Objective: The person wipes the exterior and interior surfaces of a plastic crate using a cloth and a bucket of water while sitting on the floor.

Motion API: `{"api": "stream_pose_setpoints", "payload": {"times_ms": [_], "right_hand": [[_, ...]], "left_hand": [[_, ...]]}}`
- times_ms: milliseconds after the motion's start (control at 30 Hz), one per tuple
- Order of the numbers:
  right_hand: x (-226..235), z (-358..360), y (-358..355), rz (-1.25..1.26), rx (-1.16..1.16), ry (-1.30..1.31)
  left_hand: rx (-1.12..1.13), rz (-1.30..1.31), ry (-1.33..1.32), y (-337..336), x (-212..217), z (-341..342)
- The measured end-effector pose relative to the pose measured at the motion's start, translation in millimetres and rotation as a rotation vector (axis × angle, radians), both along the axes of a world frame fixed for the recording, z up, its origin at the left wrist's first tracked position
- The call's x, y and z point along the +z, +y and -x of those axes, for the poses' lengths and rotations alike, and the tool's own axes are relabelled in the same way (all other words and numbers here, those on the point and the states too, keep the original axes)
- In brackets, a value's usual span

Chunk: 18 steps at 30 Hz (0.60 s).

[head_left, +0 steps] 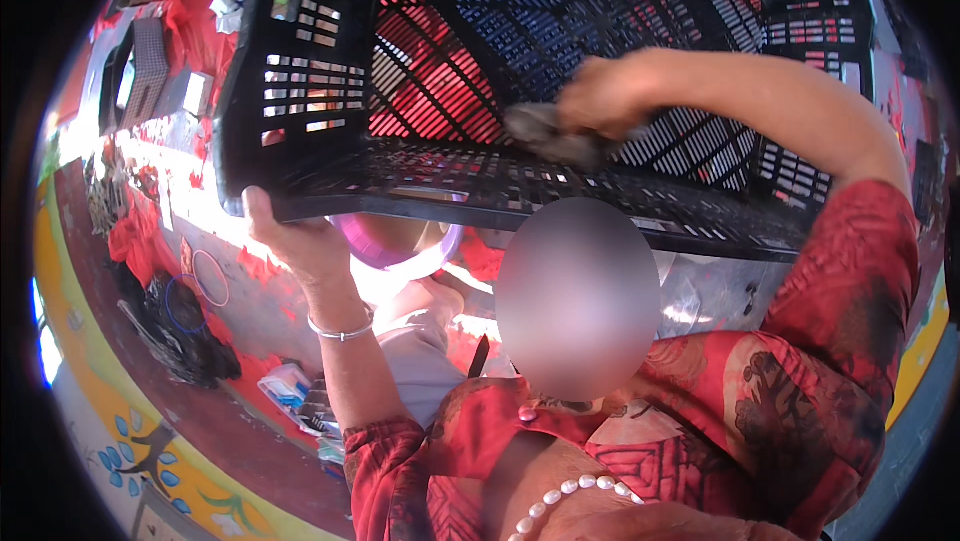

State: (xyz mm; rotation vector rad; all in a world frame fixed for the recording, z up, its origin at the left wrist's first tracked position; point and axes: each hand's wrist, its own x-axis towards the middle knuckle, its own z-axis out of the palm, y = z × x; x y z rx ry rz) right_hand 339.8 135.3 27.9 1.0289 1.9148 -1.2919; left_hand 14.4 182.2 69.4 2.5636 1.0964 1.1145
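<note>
A large black plastic crate (243, 121) with slotted walls is tipped on its side, its open face toward me. My left hand (305, 241) grips the crate's lower left corner, with the thumb up against the outer edge and the fingers partly hidden under the rim. Inside the crate is my right hand (608, 96), its fingers closed around a crumpled grey cloth (552, 136). The cloth lies against the inner side of the lower wall, near the slotted base.
Below the crate's rim stands a purple basin (375, 253). Red scraps cover much of the floor at left, beside a black plastic bag (185, 336) and two thin hoops (210, 278). Cardboard boxes (148, 71) sit at the far left.
</note>
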Motion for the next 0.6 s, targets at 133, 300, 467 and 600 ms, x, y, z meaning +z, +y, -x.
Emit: {"api": "stream_pose_setpoints", "payload": {"times_ms": [133, 300, 467, 600], "right_hand": [[9.5, -48.9, -35.4, 0.204, 0.519, -0.222], [45.6, -10.5, 25.9, -0.232, -0.282, -0.016], [10.4, 116.3, 73.6, -0.747, -0.346, 0.405], [-39.3, 137.1, 95.2, -1.138, -0.065, 0.737]], "left_hand": [[-0.077, 0.168, -0.132, 6.0, -1.6, 15.2], [0.068, 0.997, -1.271, -7.7, 5.0, 20.8], [0.052, 0.298, -0.487, 2.4, -8.0, 15.4], [-0.057, 0.698, -0.860, 5.4, -5.2, -2.1]]}}
